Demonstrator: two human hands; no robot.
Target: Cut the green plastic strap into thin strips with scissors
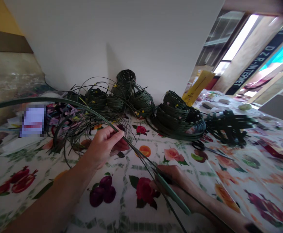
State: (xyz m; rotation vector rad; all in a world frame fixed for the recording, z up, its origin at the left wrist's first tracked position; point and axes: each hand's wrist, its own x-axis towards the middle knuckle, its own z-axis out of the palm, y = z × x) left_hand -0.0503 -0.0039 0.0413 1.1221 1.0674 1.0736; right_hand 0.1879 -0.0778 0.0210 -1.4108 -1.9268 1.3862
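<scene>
My left hand point(104, 145) grips several long, thin green leaf strands point(134, 150), which arc up and to the left over the table. My right hand point(171, 183) is closed around the lower part of the strands, along with a flat, lighter green strip point(171, 194). A tangle of loose strand ends point(83, 129) spreads behind my left hand. Beyond it stand several dark green woven basket forms point(141, 102), with more at the right point(172, 113), all out of reach of my fingers.
A floral oilcloth point(134, 223) covers the table, which meets a white wall point(107, 38) at the back. Black-handled scissors point(201, 145) lie near a bundle of dark green strips point(228, 126). A yellow paper point(198, 87) stands behind the baskets, and small items lie at the far right.
</scene>
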